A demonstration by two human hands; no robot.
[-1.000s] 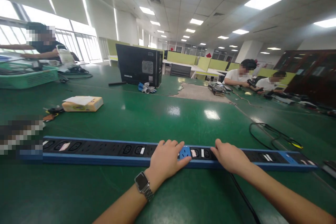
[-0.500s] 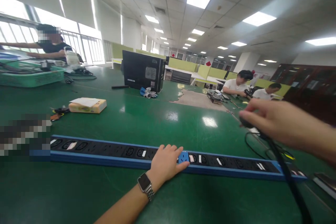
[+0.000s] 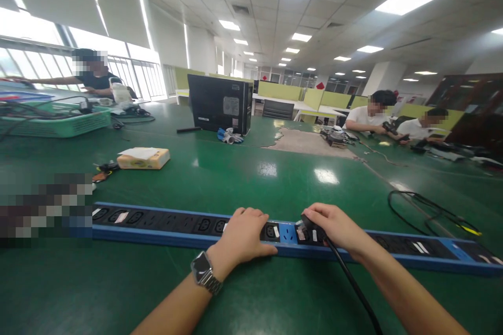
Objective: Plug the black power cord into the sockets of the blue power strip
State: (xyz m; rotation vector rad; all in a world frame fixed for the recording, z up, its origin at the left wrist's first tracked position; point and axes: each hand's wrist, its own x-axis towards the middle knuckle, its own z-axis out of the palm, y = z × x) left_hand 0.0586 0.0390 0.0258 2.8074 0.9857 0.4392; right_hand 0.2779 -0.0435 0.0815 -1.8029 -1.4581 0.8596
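Observation:
A long blue power strip [image 3: 181, 222] with black sockets and one blue socket lies across the green table. My left hand [image 3: 244, 235], with a watch at the wrist, rests on the strip just left of the blue socket, fingers over its far edge and thumb apart. To the right of that socket, my right hand [image 3: 334, 227] pinches a black power plug [image 3: 310, 221] over the strip's sockets. Its thick black cord [image 3: 353, 282] runs down toward the near edge of view. The fingers hide whether the plug's front touches a socket.
A tissue pack [image 3: 144, 158] lies beyond the strip on the left. Farther back stand a green basket [image 3: 70, 124] of cables and a black computer case [image 3: 220, 104] beside gloves [image 3: 230, 136]. A coiled cable [image 3: 424, 209] lies right. Other people sit around the table.
My right hand has come down and left with the plug, from above the table to the strip. My left hand has shifted left along the strip. The view has turned slightly.

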